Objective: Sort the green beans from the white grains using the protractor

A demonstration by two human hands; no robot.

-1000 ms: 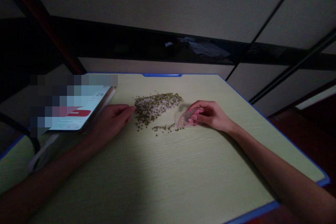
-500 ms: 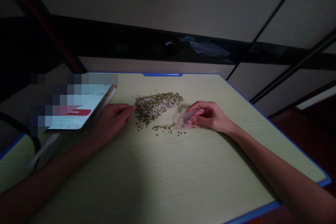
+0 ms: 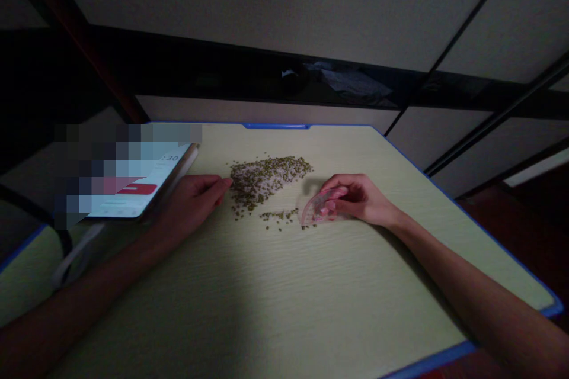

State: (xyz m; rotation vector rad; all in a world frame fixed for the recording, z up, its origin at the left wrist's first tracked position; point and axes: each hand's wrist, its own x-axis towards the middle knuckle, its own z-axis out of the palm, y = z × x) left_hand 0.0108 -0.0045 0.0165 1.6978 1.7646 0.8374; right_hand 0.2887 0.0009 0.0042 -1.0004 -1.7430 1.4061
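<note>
In my right hand (image 3: 355,198) is a clear pink protractor (image 3: 313,206), pinched between thumb and fingers with its curved edge toward the left, close to the tabletop. Some small green beans (image 3: 279,214) lie in a loose row by that edge. Beyond them spreads a heap of green beans mixed with pale grains (image 3: 267,177). My left hand (image 3: 200,195) rests closed at the heap's left end, thumb laid along the curled fingers. Whatever may be between those fingers is hidden.
The pale table (image 3: 284,296) has a blue rim. On its left stands a tilted tablet (image 3: 128,201) with a lit screen, partly blurred out, and a white cable (image 3: 77,254) near it. Cabinet panels (image 3: 267,6) rise behind the table.
My right hand has shifted the protractor slightly right and down, away from the row of beans. The left hand stays in place. The tablet's digits went from 29 to 30.
</note>
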